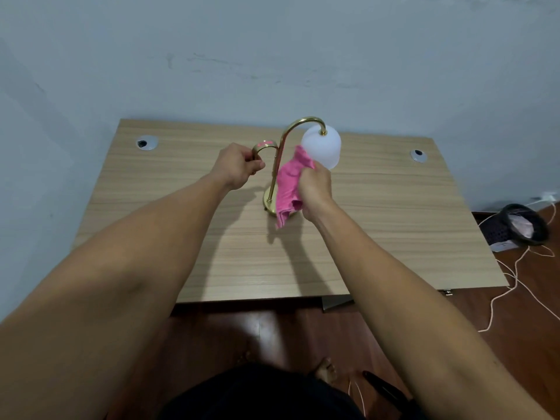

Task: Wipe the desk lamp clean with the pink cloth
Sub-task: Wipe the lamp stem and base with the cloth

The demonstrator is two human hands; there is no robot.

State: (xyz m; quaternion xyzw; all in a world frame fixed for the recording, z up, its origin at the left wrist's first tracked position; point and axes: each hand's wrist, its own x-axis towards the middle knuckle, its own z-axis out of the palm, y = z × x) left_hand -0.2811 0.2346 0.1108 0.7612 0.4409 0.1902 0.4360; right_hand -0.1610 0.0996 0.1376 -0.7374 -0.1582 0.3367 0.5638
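Observation:
A brass desk lamp (pixel 281 140) with two curved arms stands on the wooden desk (pixel 378 213), its round base partly hidden by the cloth. A white frosted shade (pixel 322 147) hangs from the taller arm. My left hand (pixel 238 166) is closed around the end of the shorter arm, which bears no shade. My right hand (pixel 315 187) grips the pink cloth (pixel 291 183) just below and left of the shade. The cloth's top touches the shade's lower left side and its tail hangs down over the base.
Two round cable grommets (pixel 147 143) (pixel 418 155) sit in the desk's far corners, against a pale blue wall. On the floor to the right lie a dark basket (pixel 525 224) and a white cord (pixel 512 277). My bare foot (pixel 325 369) shows below the desk's front edge.

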